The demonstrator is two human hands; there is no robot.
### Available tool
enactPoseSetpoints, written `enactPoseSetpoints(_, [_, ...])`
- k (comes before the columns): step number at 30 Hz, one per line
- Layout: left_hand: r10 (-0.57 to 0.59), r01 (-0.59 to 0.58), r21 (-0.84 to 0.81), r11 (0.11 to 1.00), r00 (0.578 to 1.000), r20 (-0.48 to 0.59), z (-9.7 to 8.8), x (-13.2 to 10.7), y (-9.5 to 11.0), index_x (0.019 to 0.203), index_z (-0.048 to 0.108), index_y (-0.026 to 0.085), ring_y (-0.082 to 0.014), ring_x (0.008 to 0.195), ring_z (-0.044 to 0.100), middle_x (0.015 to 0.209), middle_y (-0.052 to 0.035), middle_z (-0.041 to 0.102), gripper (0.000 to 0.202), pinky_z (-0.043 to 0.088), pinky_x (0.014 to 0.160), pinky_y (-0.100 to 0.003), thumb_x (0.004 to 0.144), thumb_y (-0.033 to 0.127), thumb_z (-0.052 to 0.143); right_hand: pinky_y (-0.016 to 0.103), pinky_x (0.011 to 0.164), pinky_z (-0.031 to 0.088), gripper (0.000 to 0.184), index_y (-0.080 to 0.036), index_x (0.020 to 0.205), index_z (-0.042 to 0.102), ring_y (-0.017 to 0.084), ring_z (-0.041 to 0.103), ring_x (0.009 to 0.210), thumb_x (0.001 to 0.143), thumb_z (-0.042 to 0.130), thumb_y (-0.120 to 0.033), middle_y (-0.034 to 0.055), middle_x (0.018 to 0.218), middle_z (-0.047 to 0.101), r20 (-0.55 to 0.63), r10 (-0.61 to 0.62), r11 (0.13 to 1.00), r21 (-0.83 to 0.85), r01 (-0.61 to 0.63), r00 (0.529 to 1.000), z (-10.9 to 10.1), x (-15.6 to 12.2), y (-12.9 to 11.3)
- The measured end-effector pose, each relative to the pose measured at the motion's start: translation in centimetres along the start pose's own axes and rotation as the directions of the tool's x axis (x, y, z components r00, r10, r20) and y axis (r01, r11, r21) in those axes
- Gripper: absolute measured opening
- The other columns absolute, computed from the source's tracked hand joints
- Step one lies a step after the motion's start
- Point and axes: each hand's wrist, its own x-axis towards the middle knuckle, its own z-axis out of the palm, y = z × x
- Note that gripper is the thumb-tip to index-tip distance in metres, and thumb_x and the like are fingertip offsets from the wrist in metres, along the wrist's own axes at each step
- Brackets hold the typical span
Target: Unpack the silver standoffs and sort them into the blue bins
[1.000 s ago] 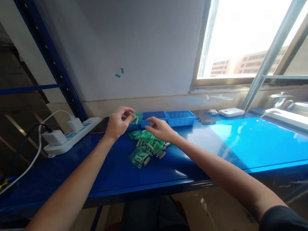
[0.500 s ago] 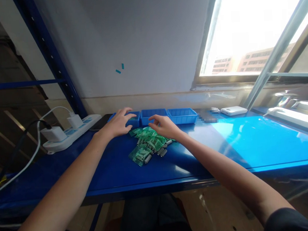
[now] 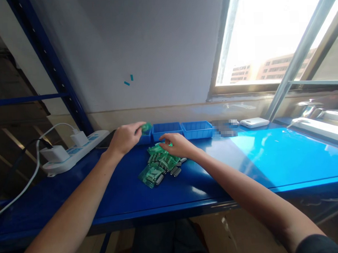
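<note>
My left hand (image 3: 125, 139) pinches a small green plastic packet (image 3: 146, 128) over the left blue bin (image 3: 144, 139), which it partly hides. What lies inside that bin is hard to see. A loose pile of green packets (image 3: 156, 168), with small grey metal cylinders among them, lies on the blue table in front of the bins. Over the back of this pile hovers my right hand (image 3: 177, 144), its fingers loosely curled and thumb and forefinger a little apart. Green plastic shows just behind its fingers; I see nothing clearly gripped there.
A middle blue bin (image 3: 167, 131) and a right blue bin (image 3: 197, 130) stand in a row along the wall. A white power strip (image 3: 58, 166) with plugs and cables is at the left. Farther right lies a white box-shaped device (image 3: 254, 122) below the window.
My left hand, open over the left bin before, now has a green packet between its fingers. My right hand has shifted slightly down and left over the pile. The view has tilted a little.
</note>
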Motion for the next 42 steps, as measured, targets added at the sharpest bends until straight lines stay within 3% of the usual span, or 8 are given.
enactPoseSetpoints(5, [-0.087,0.086,-0.018,0.996,0.937,-0.339,-1.0,1.3,-1.9,0.127,0.059,0.019,-0.0250,0.121,0.055,0.128,-0.0088,0.062,0.042,0.039,0.107,-0.037,0.091,0.025,0.040,0.028,0.079,0.042,0.029,-0.017,0.113,0.064,0.020,0.060,0.095,0.091,0.054,-0.033,0.0069,0.099,0.067,-0.020,0.006,0.996,-0.084,-0.008,1.000,0.3,0.1,0.2])
enactPoseSetpoints(9, [0.090,-0.084,-0.067,0.994,0.992,0.090,0.3,0.4,-2.2,0.126,0.061,0.018,-0.0275,0.122,0.054,0.133,-0.0101,0.057,0.046,0.040,0.106,-0.039,0.083,0.028,0.048,0.031,0.085,0.042,0.037,-0.015,0.116,0.064,0.024,0.058,0.104,0.087,0.059,-0.039,0.0110,0.108,0.065,0.018,0.062,0.982,-0.178,-0.058,0.998,0.5,0.1,1.2])
enactPoseSetpoints(15, [0.340,-0.180,-0.323,0.929,0.762,0.551,0.7,-1.2,1.4,0.121,0.065,0.022,-0.0224,0.112,0.061,0.123,-0.0039,0.066,0.048,0.046,0.095,-0.028,0.074,0.030,0.058,0.029,0.084,0.042,0.039,-0.016,0.117,0.063,0.024,0.059,0.102,0.088,0.058,-0.041,0.0118,0.109,0.064,0.114,0.067,0.984,-0.169,-0.047,0.991,0.7,0.1,2.0])
enactPoseSetpoints(22, [0.083,-0.066,-0.158,0.985,0.991,0.106,-0.6,-0.1,0.5,0.106,0.072,0.024,-0.0197,0.090,0.069,0.100,-0.0010,0.075,0.032,0.051,0.082,-0.028,0.086,0.028,0.048,0.029,0.086,0.042,0.038,-0.015,0.118,0.062,0.023,0.059,0.104,0.091,0.052,-0.040,0.0116,0.111,0.064,0.122,0.093,0.984,-0.162,-0.073,0.988,0.6,0.2,1.6])
enactPoseSetpoints(26, [-0.128,0.123,-0.035,0.992,0.921,-0.368,-1.1,0.8,-2.0,0.118,0.065,0.022,-0.0202,0.102,0.066,0.111,-0.0034,0.071,0.035,0.049,0.093,-0.032,0.094,0.027,0.040,0.031,0.084,0.042,0.039,-0.018,0.115,0.064,0.025,0.058,0.105,0.088,0.055,-0.044,0.0109,0.113,0.064,0.110,0.154,0.964,-0.233,-0.125,0.982,0.6,0.2,1.1])
enactPoseSetpoints(32, [0.006,-0.004,0.032,0.999,0.999,-0.048,2.4,0.3,-3.4,0.128,0.058,0.014,-0.0273,0.127,0.049,0.138,-0.0119,0.052,0.045,0.039,0.110,-0.040,0.085,0.025,0.053,0.041,0.086,0.041,0.046,-0.022,0.102,0.068,0.031,0.056,0.106,0.077,0.058,-0.059,0.0085,0.111,0.066,0.082,0.209,0.924,-0.342,-0.170,0.974,0.9,0.3,0.0])
enactPoseSetpoints(37, [0.309,-0.281,-0.173,0.944,0.936,0.169,4.1,-0.6,0.5,0.128,0.058,0.017,-0.0240,0.127,0.048,0.131,-0.0087,0.059,0.044,0.036,0.111,-0.039,0.085,0.022,0.047,0.035,0.082,0.040,0.019,-0.020,0.086,0.069,0.026,0.061,0.097,0.084,0.050,-0.024,0.0078,0.097,0.070,-0.012,0.189,0.922,-0.343,-0.181,0.982,1.3,0.5,-0.2])
enactPoseSetpoints(42, [0.300,-0.230,-0.273,0.934,0.920,0.253,3.6,-0.9,3.2,0.127,0.057,0.022,-0.0242,0.116,0.058,0.126,-0.0057,0.064,0.042,0.047,0.098,-0.035,0.088,0.034,0.049,0.033,0.084,0.040,0.021,-0.019,0.092,0.065,0.023,0.058,0.097,0.091,0.045,-0.023,0.0067,0.096,0.069,-0.221,0.061,0.973,-0.205,-0.108,0.973,0.9,0.7,-0.2])
